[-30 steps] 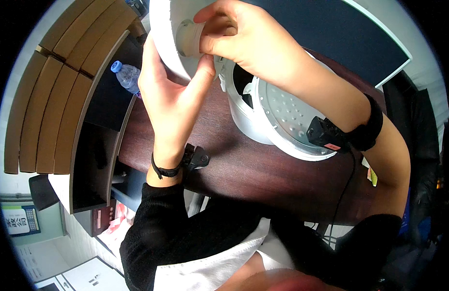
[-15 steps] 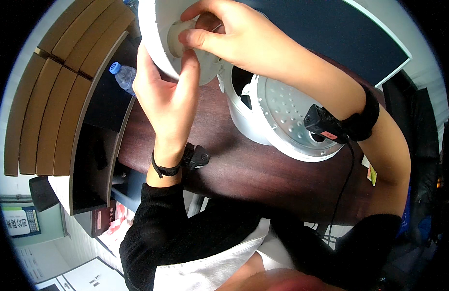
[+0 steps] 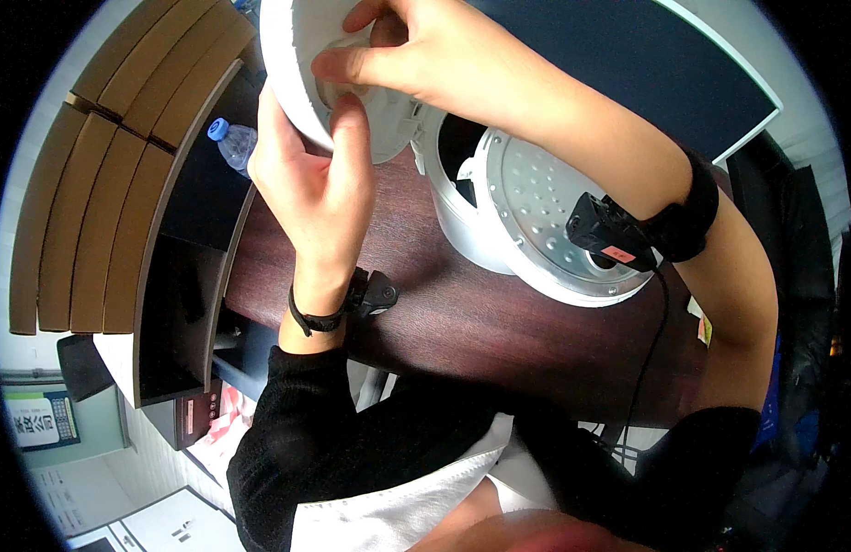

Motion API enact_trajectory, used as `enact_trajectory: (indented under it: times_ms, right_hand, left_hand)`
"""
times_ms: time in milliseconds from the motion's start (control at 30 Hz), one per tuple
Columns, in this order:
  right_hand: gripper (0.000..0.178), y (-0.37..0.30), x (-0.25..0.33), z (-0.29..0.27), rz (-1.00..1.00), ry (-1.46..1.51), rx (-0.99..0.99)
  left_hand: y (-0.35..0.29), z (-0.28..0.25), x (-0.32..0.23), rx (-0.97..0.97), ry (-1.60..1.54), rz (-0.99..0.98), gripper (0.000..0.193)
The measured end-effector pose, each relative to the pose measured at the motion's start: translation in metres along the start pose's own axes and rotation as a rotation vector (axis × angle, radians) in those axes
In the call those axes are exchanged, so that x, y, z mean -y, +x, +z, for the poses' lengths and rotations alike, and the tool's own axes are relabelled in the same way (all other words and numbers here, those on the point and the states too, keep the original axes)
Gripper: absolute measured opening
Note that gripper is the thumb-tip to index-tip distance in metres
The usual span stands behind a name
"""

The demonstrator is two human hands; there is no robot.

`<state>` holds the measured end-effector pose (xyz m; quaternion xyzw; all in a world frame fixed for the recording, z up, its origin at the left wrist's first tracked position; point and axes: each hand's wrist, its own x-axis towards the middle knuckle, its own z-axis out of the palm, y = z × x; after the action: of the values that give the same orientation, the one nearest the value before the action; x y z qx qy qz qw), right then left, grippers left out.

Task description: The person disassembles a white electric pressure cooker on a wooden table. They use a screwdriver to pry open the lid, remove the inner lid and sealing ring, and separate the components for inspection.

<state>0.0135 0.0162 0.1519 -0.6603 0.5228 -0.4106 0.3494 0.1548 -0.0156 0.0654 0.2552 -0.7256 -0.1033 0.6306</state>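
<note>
Both hands and the white shell [image 3: 292, 64] have shifted leftward, away from the white pot [image 3: 471, 235], since the earliest frame. The right hand [image 3: 421, 55] now reaches deeper into the shell, and the pale round piece [image 3: 331, 89] in there shows only in part. The shell is held up to the left of the pot, its hollow side turned toward it. The left hand [image 3: 319, 189] pinches the shell's wall, thumb inside and fingers around the outside. The right thumb and fingers are spread over the pale piece; whether they clasp it or merely press on it, one cannot tell. A dimpled metal lid [image 3: 536, 198] lies to the right of the pot, the desk [image 3: 434, 331] runs beneath it, and a bottle [image 3: 234, 144] stands well to its left.

The shell seems to depend on the left hand alone, so a hard push or twist from the right could lever it out of that pinch. The piece could sit crooked or slip, since the fingers cover much of its edge. Swung rightward, the shell might knock the pot; a dip of the right wrist could bring its black camera [image 3: 609, 230] against the lid.
</note>
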Motion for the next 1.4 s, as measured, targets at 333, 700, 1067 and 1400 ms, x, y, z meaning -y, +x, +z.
enact_trajectory:
  times_ms: [333, 700, 1067, 1400]
  right_hand:
    - [0.054, 0.004, -0.009, -0.002, -0.067, 0.137, 0.037]
    - [0.055, -0.002, -0.016, -0.003, 0.025, 0.128, 0.097]
    - [0.053, -0.011, -0.004, 0.003, 0.057, 0.208, -0.027]
    - [0.049, -0.011, -0.016, 0.002, 0.050, 0.252, -0.051]
  left_hand:
    - [0.002, -0.001, 0.003, 0.011, 0.006, 0.104, 0.039]
    - [0.003, -0.009, -0.008, 0.164, -0.379, -0.152, 0.050]
    - [0.007, -0.021, 0.005, 0.091, -0.661, -0.346, 0.031]
    - [0.009, -0.021, 0.013, 0.109, -0.583, -0.240, 0.030]
